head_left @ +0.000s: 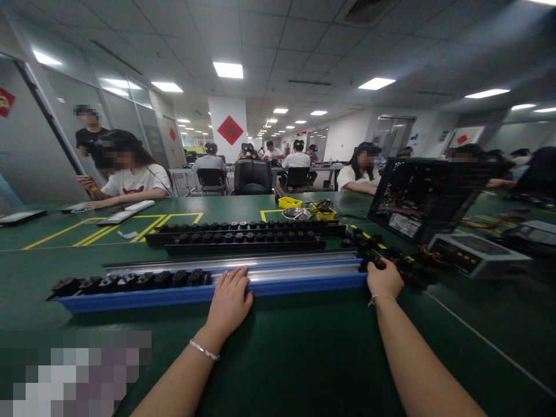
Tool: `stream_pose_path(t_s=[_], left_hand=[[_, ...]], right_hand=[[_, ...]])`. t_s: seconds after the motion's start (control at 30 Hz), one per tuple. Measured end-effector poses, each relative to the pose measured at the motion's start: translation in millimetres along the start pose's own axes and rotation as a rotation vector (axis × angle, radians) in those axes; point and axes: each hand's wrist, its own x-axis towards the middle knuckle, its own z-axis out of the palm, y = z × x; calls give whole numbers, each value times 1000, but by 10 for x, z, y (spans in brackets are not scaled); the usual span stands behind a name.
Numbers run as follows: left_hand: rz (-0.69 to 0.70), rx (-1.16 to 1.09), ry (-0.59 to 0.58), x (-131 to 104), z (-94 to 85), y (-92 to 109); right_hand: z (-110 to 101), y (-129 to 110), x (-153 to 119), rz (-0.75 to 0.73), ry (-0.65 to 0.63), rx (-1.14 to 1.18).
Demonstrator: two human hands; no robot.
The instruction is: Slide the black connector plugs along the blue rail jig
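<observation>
Your left hand [231,298] is draping over the blue channel [304,284], fingers lying nearly together, thumb standing apart, just right of a row of black socket modules [145,282]. That channel is stretching sideways across the near half of the green worktop [304,347]. Your right hand [384,279] is curling in at its right end; whether the fingers are pinching anything, I can't tell. Two black socket rails [247,248] are sitting nearer the far edge. Rightward, a power supply unit [478,255] is showing yellow print too small to read.
</observation>
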Motion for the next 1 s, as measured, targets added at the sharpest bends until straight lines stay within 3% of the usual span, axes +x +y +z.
stream_pose_path(t_s=[0.13, 0.53, 0.8, 0.9, 1.0], left_hand=[[-5, -3, -6, 0, 1, 3], [-10, 17, -32, -1, 0, 2], [-18, -13, -9, -11, -15, -16], [-46, -23, 49, -8, -56, -32], [-194, 63, 204, -3, -99, -57]], right_hand=[[23, 89, 80, 8, 55, 9], [-55, 420, 389, -68, -129, -87], [-76, 472, 368, -179, -129, -271], [-81, 449, 319, -206, -114, -346], [-93, 438, 274, -211, -111, -419]])
